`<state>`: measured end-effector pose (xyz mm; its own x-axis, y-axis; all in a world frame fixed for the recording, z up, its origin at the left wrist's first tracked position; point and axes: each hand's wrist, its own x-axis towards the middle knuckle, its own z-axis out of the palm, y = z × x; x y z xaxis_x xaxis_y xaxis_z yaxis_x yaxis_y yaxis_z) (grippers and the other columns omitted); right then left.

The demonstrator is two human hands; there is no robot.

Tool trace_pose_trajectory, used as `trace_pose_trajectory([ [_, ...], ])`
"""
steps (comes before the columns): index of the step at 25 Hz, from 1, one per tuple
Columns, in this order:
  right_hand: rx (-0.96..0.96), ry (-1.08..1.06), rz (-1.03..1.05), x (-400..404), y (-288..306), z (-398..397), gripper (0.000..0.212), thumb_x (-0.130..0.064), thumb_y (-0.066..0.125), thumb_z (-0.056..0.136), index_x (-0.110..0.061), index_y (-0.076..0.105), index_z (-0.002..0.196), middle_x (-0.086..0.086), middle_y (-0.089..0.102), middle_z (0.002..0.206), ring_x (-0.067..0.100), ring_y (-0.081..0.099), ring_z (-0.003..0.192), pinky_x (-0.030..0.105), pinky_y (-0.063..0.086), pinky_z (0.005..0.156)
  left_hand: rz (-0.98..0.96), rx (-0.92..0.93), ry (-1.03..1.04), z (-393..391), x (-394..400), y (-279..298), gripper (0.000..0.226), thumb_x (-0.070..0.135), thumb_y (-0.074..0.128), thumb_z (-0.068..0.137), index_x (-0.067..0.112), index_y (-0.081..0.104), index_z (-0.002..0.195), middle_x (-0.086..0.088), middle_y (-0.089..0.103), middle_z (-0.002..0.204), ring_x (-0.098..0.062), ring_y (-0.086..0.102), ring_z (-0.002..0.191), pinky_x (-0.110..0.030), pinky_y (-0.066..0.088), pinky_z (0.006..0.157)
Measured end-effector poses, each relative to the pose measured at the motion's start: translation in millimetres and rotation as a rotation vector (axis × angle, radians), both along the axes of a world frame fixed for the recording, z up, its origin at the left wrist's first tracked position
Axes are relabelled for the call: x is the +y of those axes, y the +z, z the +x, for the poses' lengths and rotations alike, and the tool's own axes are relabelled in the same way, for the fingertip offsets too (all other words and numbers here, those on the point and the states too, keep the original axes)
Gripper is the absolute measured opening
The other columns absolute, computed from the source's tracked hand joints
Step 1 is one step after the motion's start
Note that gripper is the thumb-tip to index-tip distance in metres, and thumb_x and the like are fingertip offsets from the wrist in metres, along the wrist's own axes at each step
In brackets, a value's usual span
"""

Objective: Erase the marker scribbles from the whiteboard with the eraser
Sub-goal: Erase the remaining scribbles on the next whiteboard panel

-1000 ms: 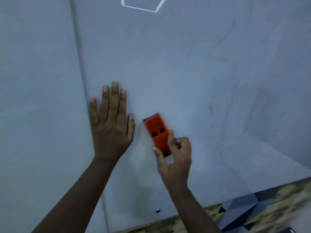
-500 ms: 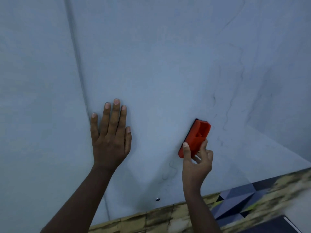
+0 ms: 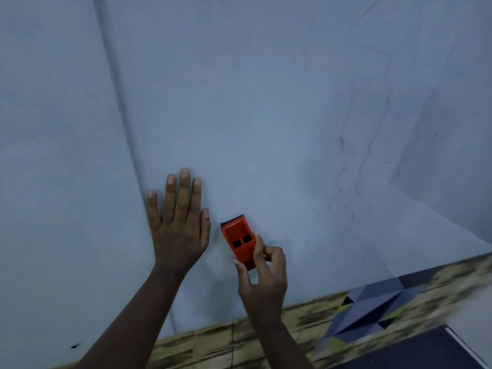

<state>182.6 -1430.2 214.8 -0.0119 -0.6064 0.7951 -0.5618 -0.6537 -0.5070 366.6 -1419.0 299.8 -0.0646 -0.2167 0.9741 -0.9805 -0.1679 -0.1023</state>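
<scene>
Since half a second ago the orange eraser (image 3: 238,241) has swept back left, now just beside the flat, released left hand (image 3: 180,224). One eraser, dark pad against the whiteboard (image 3: 266,115); right hand (image 3: 262,279) fingers (image 3: 257,250) grasp its lower end. Faint wavy scribbles (image 3: 364,155) remain rightward; board's bottom edge lies near below.

One camera on my head, looking forward and down, close on the whiteboard (image 3: 266,102) ahead of my fingers (image 3: 183,193), floor edge below them
</scene>
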Motion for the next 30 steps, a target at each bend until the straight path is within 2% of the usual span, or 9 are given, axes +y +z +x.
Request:
trace_pose_trajectory([
  [2, -0.120, -0.039, 0.041, -11, 11, -15, 0.064, -0.040, 0.076, 0.092, -0.011, 0.056, 0.146, 0.001, 0.050, 0.106, 0.018, 0.055, 0.093, 0.032, 0.056, 0.074, 0.022, -0.026, 0.003, 2, 1, -21, 0.065, 0.028, 0.042, 0.110, 0.004, 0.023, 0.167, -0.012, 0.009, 0.178, -0.029, 0.010, 0.164, -0.055, 0.005, 0.132],
  [7, -0.647, -0.106, 0.294, -33, 15, -41, 0.076, -0.044, 0.076, 0.085, -0.014, 0.052, 0.150, 0.001, 0.054, 0.104, 0.020, 0.066, 0.096, 0.042, 0.064, 0.078, 0.028, -0.043, 0.012, 6, 2, -40, 0.065, 0.029, 0.042, 0.110, 0.005, 0.024, 0.167, -0.011, 0.010, 0.177, -0.029, 0.011, 0.164, -0.054, 0.006, 0.132],
  [10, -0.689, -0.115, 0.379, -23, -2, -36, 0.069, -0.045, 0.079, 0.082, -0.013, 0.062, 0.141, 0.000, 0.062, 0.106, 0.009, 0.069, 0.096, 0.035, 0.065, 0.076, 0.023, -0.032, 0.015, 5, 2, -45, 0.066, 0.028, 0.043, 0.109, 0.005, 0.022, 0.167, -0.010, 0.009, 0.178, -0.028, 0.009, 0.165, -0.054, 0.006, 0.132],
  [12, -0.660, -0.118, 0.451, -12, -18, -32, 0.056, -0.048, 0.082, 0.079, -0.013, 0.068, 0.120, -0.003, 0.069, 0.101, 0.004, 0.068, 0.091, 0.035, 0.063, 0.074, 0.024, -0.027, 0.016, 4, 2, -48, 0.066, 0.028, 0.042, 0.109, 0.006, 0.021, 0.168, -0.009, 0.008, 0.178, -0.027, 0.008, 0.165, -0.054, 0.006, 0.132],
  [16, -0.720, -0.090, 0.727, 11, -41, -22, 0.057, -0.063, 0.081, 0.068, -0.014, 0.065, 0.092, -0.003, 0.068, 0.080, 0.014, 0.070, 0.075, 0.048, 0.063, 0.075, 0.025, -0.018, 0.032, 3, 2, -51, 0.066, 0.029, 0.042, 0.109, 0.006, 0.021, 0.168, -0.009, 0.007, 0.178, -0.027, 0.008, 0.165, -0.053, 0.005, 0.132],
  [21, -0.824, 0.125, 0.675, -8, 29, -24, 0.053, -0.053, 0.091, 0.071, -0.010, 0.061, 0.072, -0.004, 0.061, 0.063, 0.019, 0.070, 0.071, 0.044, 0.065, 0.072, 0.036, -0.005, 0.031, 1, 3, -59, 0.067, 0.029, 0.043, 0.109, 0.007, 0.018, 0.168, -0.008, 0.005, 0.178, -0.027, 0.006, 0.165, -0.053, 0.003, 0.133],
  [25, -0.844, 0.177, 0.693, -10, 37, -28, 0.052, -0.044, 0.092, 0.075, -0.001, 0.063, 0.075, 0.011, 0.060, 0.066, 0.027, 0.073, 0.074, 0.039, 0.064, 0.073, 0.060, 0.000, 0.029, 0, 3, -71, 0.067, 0.030, 0.041, 0.110, 0.008, 0.016, 0.169, -0.008, 0.003, 0.178, -0.027, 0.003, 0.165, -0.054, 0.000, 0.132],
  [28, -0.971, 0.150, 0.893, -3, -14, -34, 0.033, -0.031, 0.090, 0.079, -0.003, 0.074, 0.089, 0.017, 0.076, 0.086, 0.029, 0.077, 0.088, 0.039, 0.065, 0.076, 0.071, 0.013, 0.025, 0, 4, -77, 0.068, 0.031, 0.041, 0.110, 0.009, 0.015, 0.169, -0.008, 0.002, 0.178, -0.027, 0.002, 0.165, -0.053, -0.001, 0.132],
  [30, -1.069, 0.135, 1.059, -4, -44, -42, 0.033, -0.025, 0.087, 0.082, 0.000, 0.073, 0.098, 0.020, 0.078, 0.098, 0.029, 0.078, 0.090, 0.040, 0.065, 0.080, 0.084, 0.023, 0.031, -2, 5, -82, 0.070, 0.032, 0.042, 0.110, 0.010, 0.013, 0.170, -0.007, 0.000, 0.178, -0.026, 0.000, 0.165, -0.054, -0.002, 0.132],
])
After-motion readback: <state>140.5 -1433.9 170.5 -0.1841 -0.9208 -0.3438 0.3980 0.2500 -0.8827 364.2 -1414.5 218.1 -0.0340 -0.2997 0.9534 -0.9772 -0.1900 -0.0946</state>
